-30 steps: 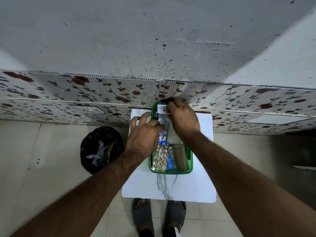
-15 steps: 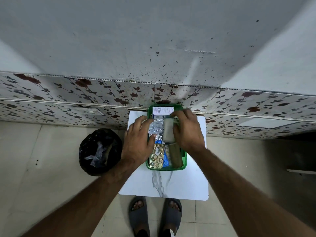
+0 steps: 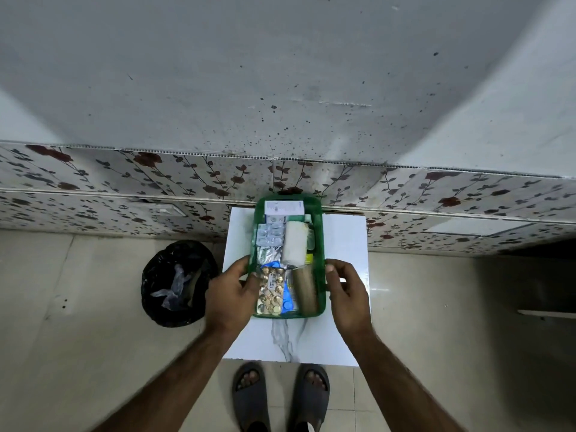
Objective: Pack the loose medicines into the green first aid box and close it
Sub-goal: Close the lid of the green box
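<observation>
Item: green first aid box (image 3: 321, 244), open, no lid in view. Loc: far half of white table (image 3: 343, 332), 12 o'clock from the person, back end against the floral wall panel.

Contents: gold blister strip (image 3: 270, 291), silver strips (image 3: 270, 234), white gauze roll (image 3: 294, 243), brown roll (image 3: 304, 289), cartons at far end.

L hand (image 3: 232, 296): at 9 o'clock wall, fingers curled, tips touching rim/gold strip.

R hand (image 3: 346, 291): at 3 o'clock wall, fingers loosely bent, thumb by rim; whether it grips, can't tell.

Handling (est.): thin plastic, light, walls prob. flex; contents loose, foil slippery. Hold both long walls low, keep level.
</observation>
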